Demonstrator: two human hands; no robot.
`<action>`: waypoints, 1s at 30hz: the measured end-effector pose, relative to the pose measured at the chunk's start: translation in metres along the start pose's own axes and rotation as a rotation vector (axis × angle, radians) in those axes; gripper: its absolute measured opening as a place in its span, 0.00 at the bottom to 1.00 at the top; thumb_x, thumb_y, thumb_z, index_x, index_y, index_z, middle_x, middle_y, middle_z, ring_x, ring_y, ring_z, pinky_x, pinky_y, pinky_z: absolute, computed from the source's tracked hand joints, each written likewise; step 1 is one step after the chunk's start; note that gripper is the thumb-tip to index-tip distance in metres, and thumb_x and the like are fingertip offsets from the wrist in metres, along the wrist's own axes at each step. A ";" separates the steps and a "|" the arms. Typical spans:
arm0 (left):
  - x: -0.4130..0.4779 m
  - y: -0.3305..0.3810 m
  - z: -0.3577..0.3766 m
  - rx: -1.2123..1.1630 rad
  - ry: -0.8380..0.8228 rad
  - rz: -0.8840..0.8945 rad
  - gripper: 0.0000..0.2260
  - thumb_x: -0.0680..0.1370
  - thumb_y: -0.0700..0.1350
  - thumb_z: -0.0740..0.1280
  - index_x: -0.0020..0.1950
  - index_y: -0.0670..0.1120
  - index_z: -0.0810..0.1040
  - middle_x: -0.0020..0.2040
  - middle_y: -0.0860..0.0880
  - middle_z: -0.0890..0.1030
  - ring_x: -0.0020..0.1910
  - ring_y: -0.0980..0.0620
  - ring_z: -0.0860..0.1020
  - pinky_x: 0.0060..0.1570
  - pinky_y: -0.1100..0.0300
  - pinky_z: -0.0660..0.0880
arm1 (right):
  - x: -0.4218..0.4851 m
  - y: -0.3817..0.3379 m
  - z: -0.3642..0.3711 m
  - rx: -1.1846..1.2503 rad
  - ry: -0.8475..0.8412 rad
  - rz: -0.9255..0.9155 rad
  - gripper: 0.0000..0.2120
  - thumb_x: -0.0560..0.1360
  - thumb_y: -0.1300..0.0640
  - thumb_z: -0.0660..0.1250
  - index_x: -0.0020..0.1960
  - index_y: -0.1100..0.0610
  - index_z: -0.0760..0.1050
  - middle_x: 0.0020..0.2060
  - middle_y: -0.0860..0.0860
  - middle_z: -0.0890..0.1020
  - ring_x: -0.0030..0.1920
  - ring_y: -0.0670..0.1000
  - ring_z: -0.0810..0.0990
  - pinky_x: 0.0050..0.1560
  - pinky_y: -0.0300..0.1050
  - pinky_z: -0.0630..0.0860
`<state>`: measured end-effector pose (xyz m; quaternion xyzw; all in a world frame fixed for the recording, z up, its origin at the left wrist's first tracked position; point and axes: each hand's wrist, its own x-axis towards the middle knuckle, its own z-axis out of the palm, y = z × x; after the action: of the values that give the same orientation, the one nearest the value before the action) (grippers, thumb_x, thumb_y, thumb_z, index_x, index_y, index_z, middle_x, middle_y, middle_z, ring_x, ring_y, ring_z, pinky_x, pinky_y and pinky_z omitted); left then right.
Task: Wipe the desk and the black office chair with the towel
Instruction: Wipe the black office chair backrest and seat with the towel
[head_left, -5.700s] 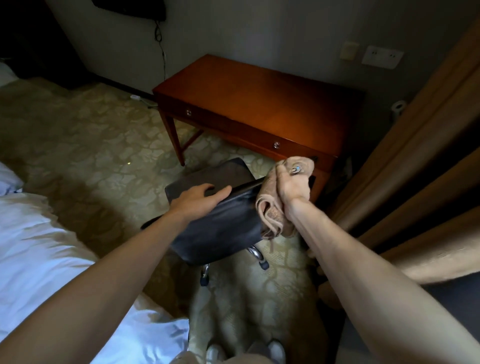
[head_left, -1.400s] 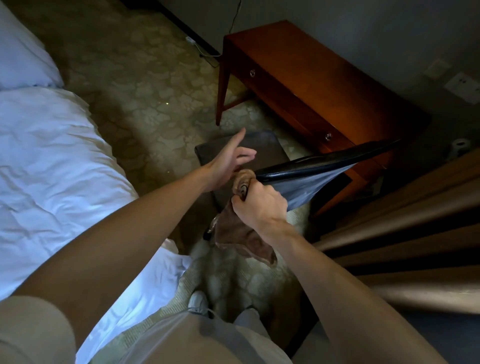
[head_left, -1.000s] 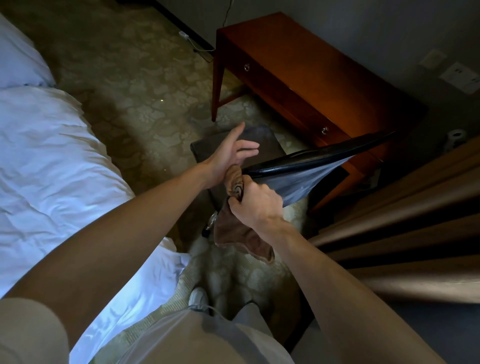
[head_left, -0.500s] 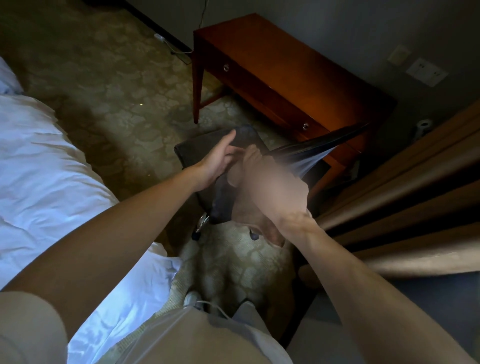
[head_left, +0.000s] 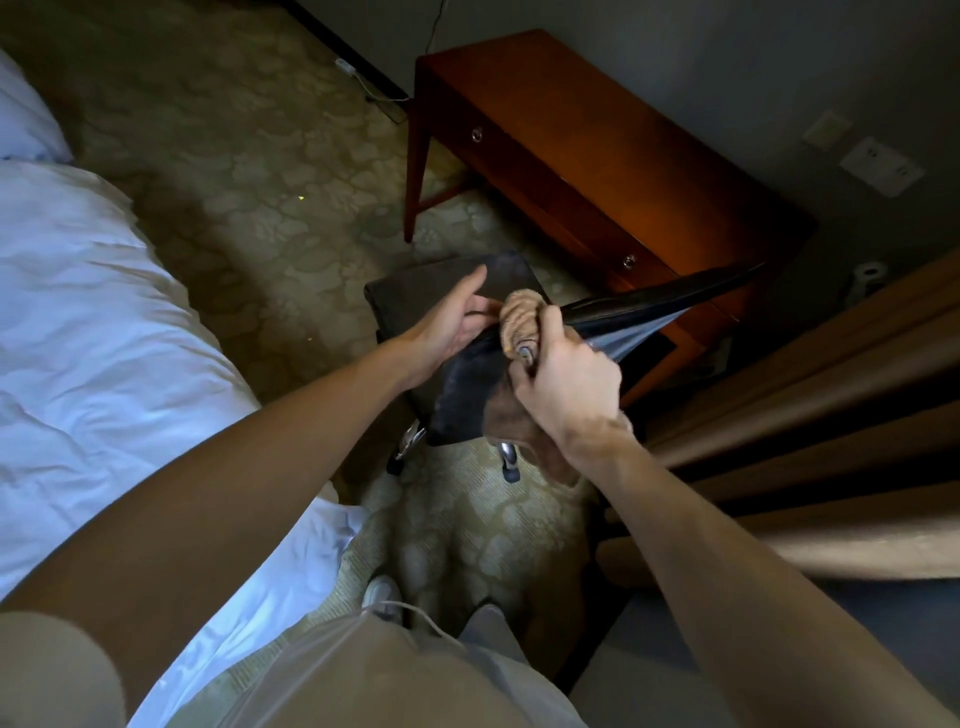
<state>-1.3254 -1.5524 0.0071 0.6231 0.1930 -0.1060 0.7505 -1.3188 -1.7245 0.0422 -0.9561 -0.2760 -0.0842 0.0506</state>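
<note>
The black office chair (head_left: 467, 387) stands in front of me, its backrest top edge running right toward the desk. My right hand (head_left: 566, 384) grips the tan towel (head_left: 519, 319) bunched over the left end of that top edge, with more towel hanging below my wrist. My left hand (head_left: 452, 325) is beside the towel on the backrest's left side, thumb raised, fingers reaching toward the towel; whether they pinch it is hidden. The reddish wooden desk (head_left: 597, 130) stands against the wall behind the chair.
A bed with white sheets (head_left: 104, 338) fills the left side. Brown curtains (head_left: 831, 415) hang close on the right. Patterned carpet (head_left: 260, 182) lies between the bed and the desk. Wall sockets (head_left: 880, 166) are above the desk's right end. My feet stand just behind the chair.
My right hand has moved the towel up along the backrest's left end to its top edge. My left hand has stayed beside it. The camera has shifted slightly.
</note>
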 end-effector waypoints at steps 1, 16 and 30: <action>-0.002 -0.001 0.002 -0.011 0.009 0.000 0.32 0.84 0.65 0.50 0.75 0.42 0.71 0.63 0.49 0.82 0.61 0.57 0.79 0.65 0.62 0.68 | 0.000 -0.007 0.007 -0.001 0.017 -0.007 0.28 0.77 0.45 0.68 0.71 0.57 0.66 0.54 0.55 0.83 0.50 0.61 0.84 0.44 0.51 0.77; 0.000 0.009 -0.022 0.072 0.056 -0.055 0.39 0.77 0.76 0.47 0.70 0.50 0.77 0.70 0.45 0.79 0.76 0.44 0.69 0.80 0.42 0.53 | -0.003 -0.031 0.067 -0.065 -0.030 -0.416 0.23 0.69 0.50 0.76 0.57 0.58 0.73 0.37 0.55 0.83 0.30 0.58 0.83 0.28 0.51 0.80; 0.015 0.044 0.039 0.311 0.134 0.147 0.17 0.84 0.59 0.61 0.62 0.50 0.81 0.58 0.52 0.85 0.63 0.55 0.79 0.69 0.59 0.70 | -0.014 0.074 0.010 0.046 0.200 -0.235 0.20 0.69 0.46 0.69 0.54 0.57 0.72 0.38 0.51 0.83 0.33 0.58 0.83 0.29 0.46 0.74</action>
<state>-1.2880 -1.5799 0.0462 0.7497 0.1777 -0.0376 0.6363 -1.2892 -1.7928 0.0256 -0.9027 -0.3815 -0.1778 0.0895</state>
